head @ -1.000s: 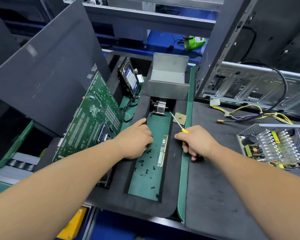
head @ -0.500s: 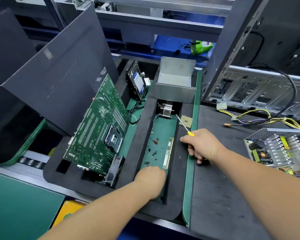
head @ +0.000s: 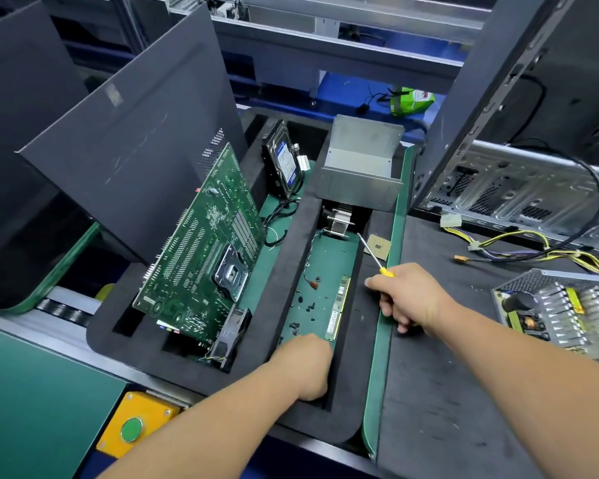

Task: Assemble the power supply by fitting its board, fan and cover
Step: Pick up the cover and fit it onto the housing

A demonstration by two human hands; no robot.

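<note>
a: nearest, what's the left hand (head: 306, 364) doing?
b: it's knuckles-up at the near end of the tray (head: 320, 271) slot. its fingers are hidden under the hand, so i cannot tell if they pinch anything. loose screws (head: 310, 307) lie just beyond it, so i'd guess it is after one.
a: and the right hand (head: 408, 299)?
b: fingers curled round a screwdriver (head: 372, 252), shaft pointing away and left.
a: where's the power supply (head: 561, 305)?
b: on the dark surface (head: 440, 392) to the right, open, board and heatsinks showing. its long axis seems to run left-right, though the frame edge cuts it off. it lies right of both hands, and the right hand is nearer.
a: the cover (head: 360, 171)?
b: probably that bent metal shell at the tray's far end, well apart from the supply.
</note>
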